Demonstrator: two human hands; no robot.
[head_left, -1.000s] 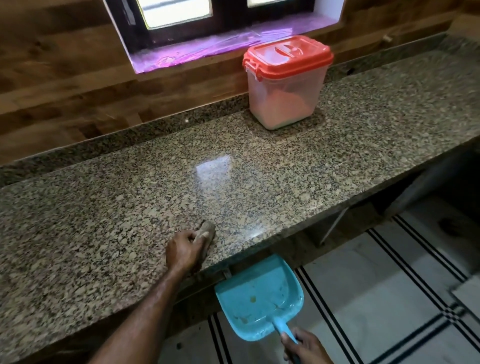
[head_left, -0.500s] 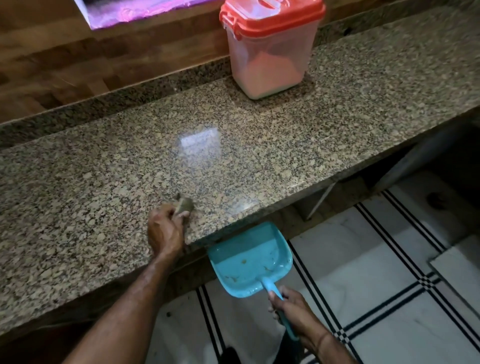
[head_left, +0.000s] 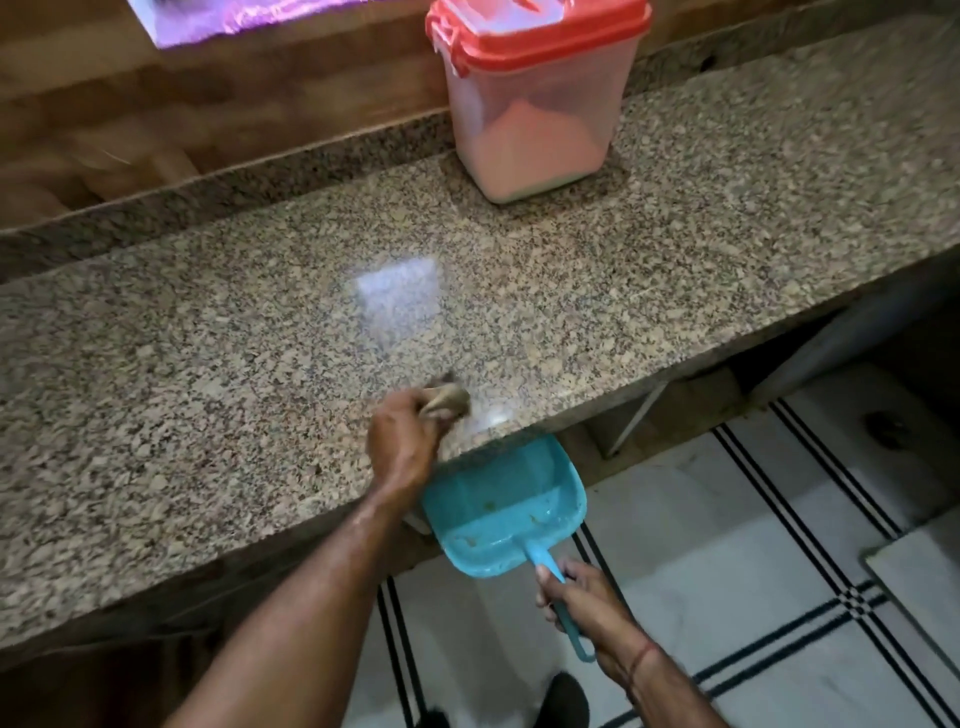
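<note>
The cloth (head_left: 445, 402) has slid right, bunched in the left hand (head_left: 402, 452); the right hand (head_left: 587, 603) grips the crumb-speckled dustpan (head_left: 498, 499).

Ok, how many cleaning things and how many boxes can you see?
Cleaning things: 2 (crumpled brown cloth, turquoise plastic dustpan)
Boxes: 1 (clear plastic tub with red lid)
Total: 3

container lid (head_left: 540, 36) cut off at top; cloth (head_left: 447, 402) blurred in left hand (head_left: 402, 447).
</note>
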